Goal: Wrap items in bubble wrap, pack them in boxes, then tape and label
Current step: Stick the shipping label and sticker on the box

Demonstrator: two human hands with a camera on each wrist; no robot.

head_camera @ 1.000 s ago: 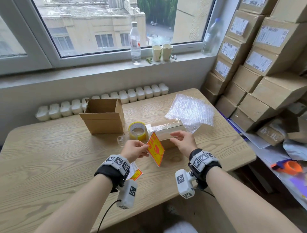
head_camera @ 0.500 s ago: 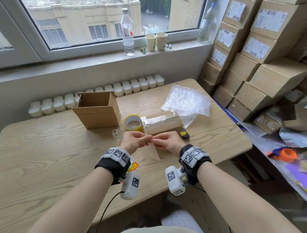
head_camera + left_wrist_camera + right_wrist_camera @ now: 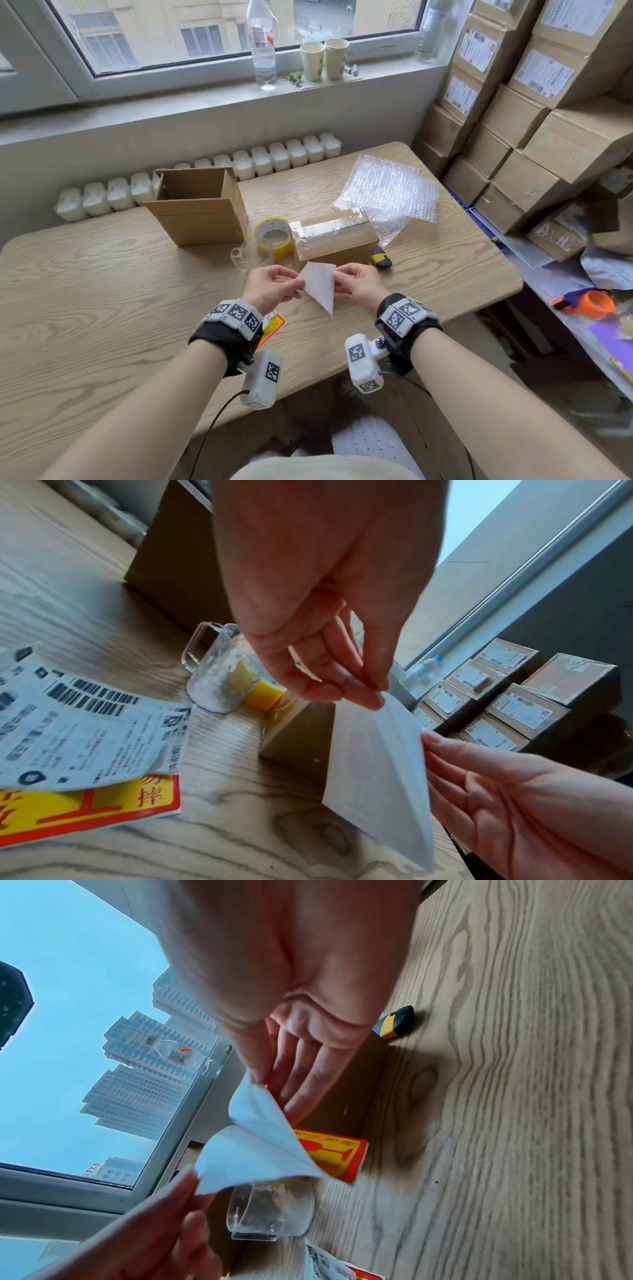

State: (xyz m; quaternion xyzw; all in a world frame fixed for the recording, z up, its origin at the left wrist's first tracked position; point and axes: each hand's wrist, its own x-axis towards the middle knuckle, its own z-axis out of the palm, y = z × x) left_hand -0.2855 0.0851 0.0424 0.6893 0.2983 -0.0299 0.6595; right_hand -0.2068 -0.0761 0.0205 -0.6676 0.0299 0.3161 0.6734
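Note:
My two hands hold a fragile sticker (image 3: 318, 286) above the table's front edge, its white back facing the head camera. The left hand (image 3: 299, 284) pinches its left corner and the right hand (image 3: 337, 277) pinches its right corner. In the right wrist view the white backing (image 3: 253, 1150) curls off the orange and yellow sticker (image 3: 335, 1153); the left hand (image 3: 164, 1218) holds the backing and the right hand (image 3: 260, 1080) holds the sticker. A taped brown box (image 3: 335, 236) lies just behind my hands. Bubble wrap (image 3: 390, 192) lies behind it.
An open cardboard box (image 3: 198, 205) stands at the back left, with a yellow tape roll (image 3: 274, 236) and a glass mug (image 3: 251, 255) beside the taped box. A utility knife (image 3: 381, 260) lies to its right. More labels (image 3: 274, 323) lie under my left wrist. Stacked cartons (image 3: 534, 144) stand at the right.
The sticker turned from its yellow face to its white back. Both hands came together on it and then drew slightly apart, the backing parting from the sticker.

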